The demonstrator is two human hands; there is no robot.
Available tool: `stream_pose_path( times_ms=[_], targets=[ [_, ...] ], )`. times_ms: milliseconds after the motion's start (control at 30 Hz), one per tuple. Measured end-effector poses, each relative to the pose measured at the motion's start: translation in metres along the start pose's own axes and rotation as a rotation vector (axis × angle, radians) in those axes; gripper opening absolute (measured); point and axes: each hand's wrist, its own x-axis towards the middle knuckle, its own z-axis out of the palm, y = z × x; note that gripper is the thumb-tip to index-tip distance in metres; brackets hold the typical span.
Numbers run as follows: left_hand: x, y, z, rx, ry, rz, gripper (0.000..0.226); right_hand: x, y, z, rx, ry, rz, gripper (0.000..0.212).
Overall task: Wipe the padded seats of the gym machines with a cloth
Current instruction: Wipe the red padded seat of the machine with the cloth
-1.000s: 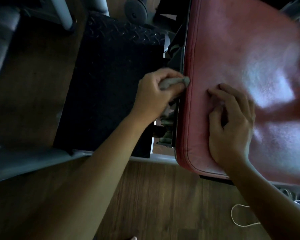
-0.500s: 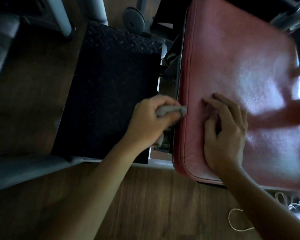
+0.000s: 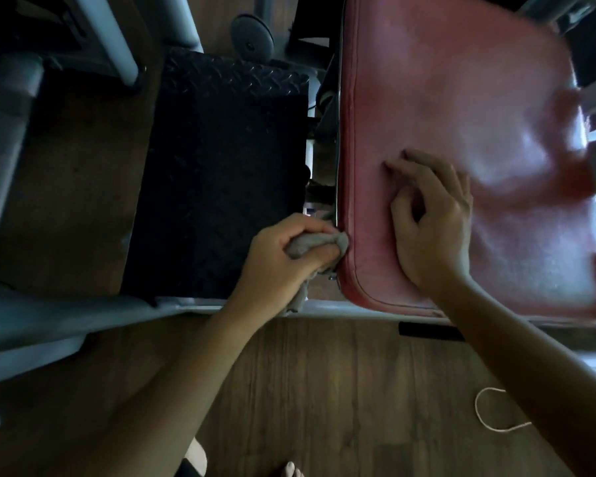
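Nearest, wooden floor (image 3: 324, 390) underfoot, with a loop of white cord (image 3: 492, 409) lying by the right forearm. Just beyond, gripping the bunched grey cloth (image 3: 310, 243) in the curled fingers of the left hand (image 3: 283, 256), pressed against the left side wall of the red padded seat (image 3: 444, 98), now close to its near corner. Slid there toward the body from level with the other hand's fingertips a second ago. Bracing on the seat's top with the right hand (image 3: 434, 228), fingers loosely bent, tips resting on the pad, nothing held, in much the same spot as before. Means a side-edge stroke nearly run out. Probably calls next for rounding the front corner or lifting onto the glossy top, untouched by cloth at this moment. Farther left, a black tread plate (image 3: 221, 166) beside the seat. Past it, grey frame tubes (image 3: 11, 125) and a dark round disc (image 3: 252, 37).
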Motion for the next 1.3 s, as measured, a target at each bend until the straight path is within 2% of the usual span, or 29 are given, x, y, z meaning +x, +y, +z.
stream_pose_path(
  times_ms=[133, 233, 333, 467, 567, 667, 733, 833, 933, 1033, 1133, 1200, 1300],
  targets=[
    [-0.026, -0.002, 0.013, -0.004, 0.083, 0.035, 0.019, -0.001, 0.002, -0.002, 0.067, 0.005, 0.018, 0.033],
    [-0.042, 0.006, 0.012, 0.090, 0.024, 0.077, 0.018, 0.000, 0.008, -0.009, 0.137, -0.023, 0.009, 0.030],
    [-0.050, 0.023, 0.011, 0.200, -0.002, 0.106, 0.019, -0.002, 0.017, -0.025, 0.167, -0.172, -0.032, 0.031],
    [-0.035, 0.058, 0.024, 0.258, 0.092, 0.153, 0.021, -0.015, 0.040, -0.052, 0.088, -0.283, -0.081, 0.035],
    [-0.004, 0.087, 0.046, 0.317, 0.047, 0.189, 0.040, -0.020, 0.051, -0.071, 0.192, -0.184, 0.108, 0.026],
    [0.026, 0.103, 0.067, 0.370, -0.133, 0.024, 0.059, -0.018, 0.053, -0.082, 0.373, -0.065, 0.337, 0.025],
    [0.035, 0.100, 0.073, 0.429, -0.186, 0.039, 0.063, -0.020, 0.055, -0.084, 0.476, 0.000, 0.411, 0.026],
    [0.039, 0.090, 0.069, 0.427, -0.080, 0.181, 0.047, -0.022, 0.054, -0.086, 0.573, 0.062, 0.450, 0.028],
    [0.038, 0.067, 0.063, 0.583, 0.087, 0.328, 0.030, -0.021, 0.049, -0.084, 0.537, 0.058, 0.330, 0.036],
    [0.034, 0.040, 0.067, 0.705, 0.171, 0.449, 0.027, -0.018, 0.038, -0.079, 0.437, -0.045, 0.153, 0.045],
    [0.035, 0.023, 0.068, 0.591, 0.271, 0.511, 0.029, -0.015, 0.026, -0.071, 0.272, -0.175, 0.116, 0.048],
    [0.039, 0.015, 0.065, 0.510, 0.304, 0.541, 0.028, -0.016, 0.021, -0.067, 0.191, -0.124, 0.123, 0.041],
    [0.043, 0.009, 0.061, 0.549, 0.287, 0.607, 0.021, -0.023, 0.016, -0.064, 0.119, -0.021, 0.151, 0.035]
  ],
)
